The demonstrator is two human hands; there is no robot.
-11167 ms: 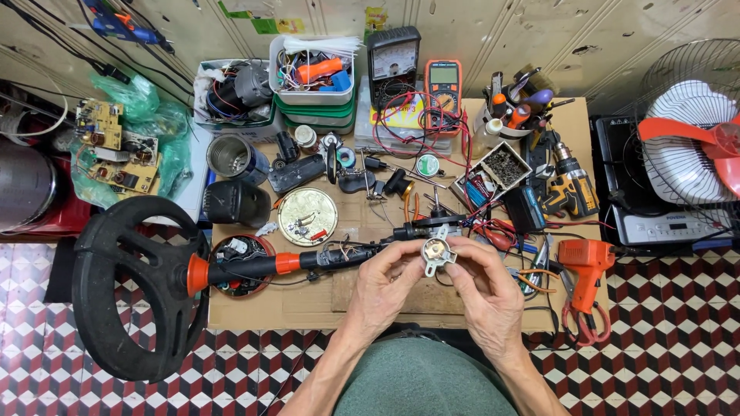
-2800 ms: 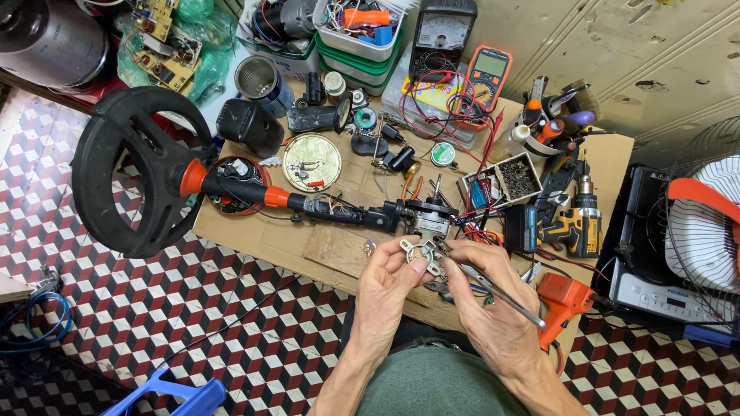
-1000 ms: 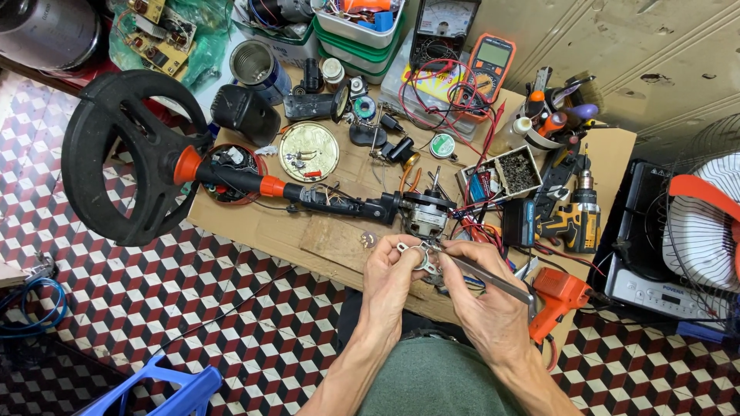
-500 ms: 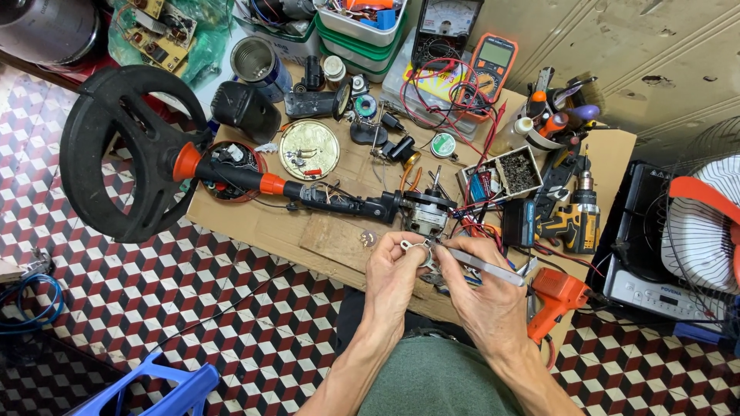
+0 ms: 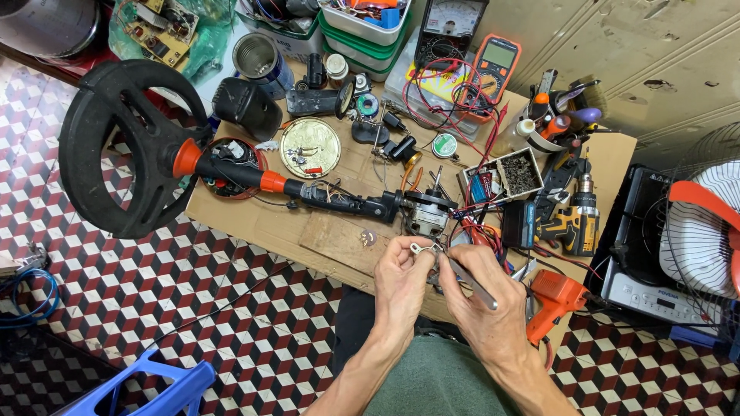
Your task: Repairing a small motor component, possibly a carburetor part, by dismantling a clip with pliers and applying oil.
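Left hand pinches a small metal part above the workbench's near edge, raised close for working. Right hand is closed around a slim metal tool, tip at the part. Just beyond lies the motor, long shaft reaching left.

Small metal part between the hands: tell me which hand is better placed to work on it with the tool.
Right, probably. The right hand already grips the slim metal tool, its tip at the small metal part. The left hand pinches that part, so it serves as the holder.
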